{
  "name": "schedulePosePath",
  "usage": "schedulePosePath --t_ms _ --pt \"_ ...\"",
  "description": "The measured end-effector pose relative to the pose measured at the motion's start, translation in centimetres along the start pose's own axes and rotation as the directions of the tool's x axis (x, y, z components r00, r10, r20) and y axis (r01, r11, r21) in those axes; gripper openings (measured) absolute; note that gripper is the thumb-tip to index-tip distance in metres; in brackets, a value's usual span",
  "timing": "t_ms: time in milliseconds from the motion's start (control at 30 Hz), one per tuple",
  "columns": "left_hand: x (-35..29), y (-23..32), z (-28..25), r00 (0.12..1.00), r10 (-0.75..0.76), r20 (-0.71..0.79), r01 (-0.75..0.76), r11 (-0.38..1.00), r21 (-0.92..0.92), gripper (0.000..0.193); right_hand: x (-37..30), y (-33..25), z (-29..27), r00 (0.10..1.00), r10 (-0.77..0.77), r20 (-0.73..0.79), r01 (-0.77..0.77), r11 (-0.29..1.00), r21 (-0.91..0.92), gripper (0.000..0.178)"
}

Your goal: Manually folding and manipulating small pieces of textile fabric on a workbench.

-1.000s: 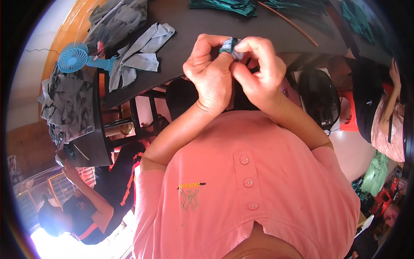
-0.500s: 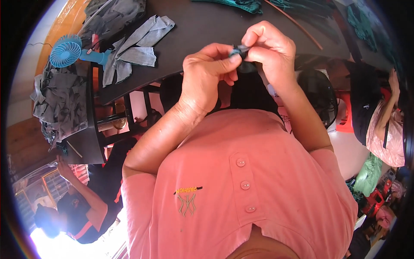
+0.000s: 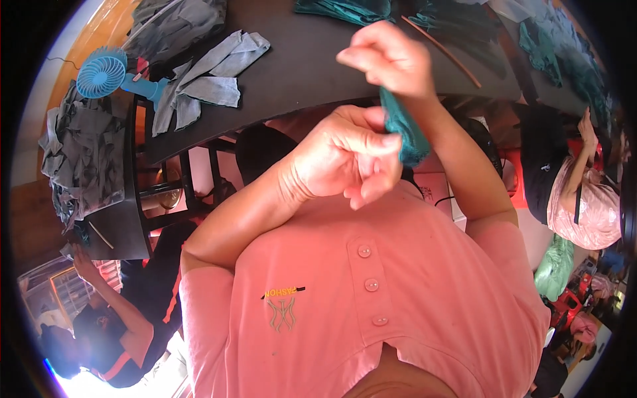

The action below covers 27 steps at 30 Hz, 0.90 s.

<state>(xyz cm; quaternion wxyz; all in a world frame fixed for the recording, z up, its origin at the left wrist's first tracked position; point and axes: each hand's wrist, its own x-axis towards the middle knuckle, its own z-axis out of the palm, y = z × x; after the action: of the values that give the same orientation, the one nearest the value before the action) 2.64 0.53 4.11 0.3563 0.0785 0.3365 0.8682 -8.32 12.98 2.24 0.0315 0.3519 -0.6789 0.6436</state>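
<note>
Pinching a teal fabric piece (image 3: 409, 136)

The left hand (image 3: 345, 152) has its grip pressed on the cloth's edge, near the pink shirt (image 3: 318, 265). The cloth reaches up to the right hand (image 3: 396, 61), blurred; I cannot tell its grip. Grey fabric strips (image 3: 215, 87) lie across the dark surface (image 3: 292, 73), near a blue fan (image 3: 101, 74).

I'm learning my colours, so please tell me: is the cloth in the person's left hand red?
No, the cloth at the thumb of the left hand is teal green.
</note>
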Motion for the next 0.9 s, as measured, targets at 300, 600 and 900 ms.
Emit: schedulePosePath --t_ms 300,600,900 --pt "-0.9 1.2 0.5 0.940 0.069 0.334 -0.037 0.994 -0.103 0.066 2.2 0.1 7.3 0.957 0.125 0.263 -0.217 0.909 0.356 0.022" --pt "-3.2 2.4 -2.1 0.956 0.292 0.000 -0.292 0.954 0.071 0.079 0.7 -8.4 -1.4 0.996 -0.078 -0.043 0.086 0.968 0.235 0.013" --pt "-2.0 1.7 -3.3 0.967 0.246 0.067 -0.240 0.967 -0.080 0.083 0.2 -8.8 -2.7 0.964 -0.221 0.148 0.179 0.950 0.254 0.018"
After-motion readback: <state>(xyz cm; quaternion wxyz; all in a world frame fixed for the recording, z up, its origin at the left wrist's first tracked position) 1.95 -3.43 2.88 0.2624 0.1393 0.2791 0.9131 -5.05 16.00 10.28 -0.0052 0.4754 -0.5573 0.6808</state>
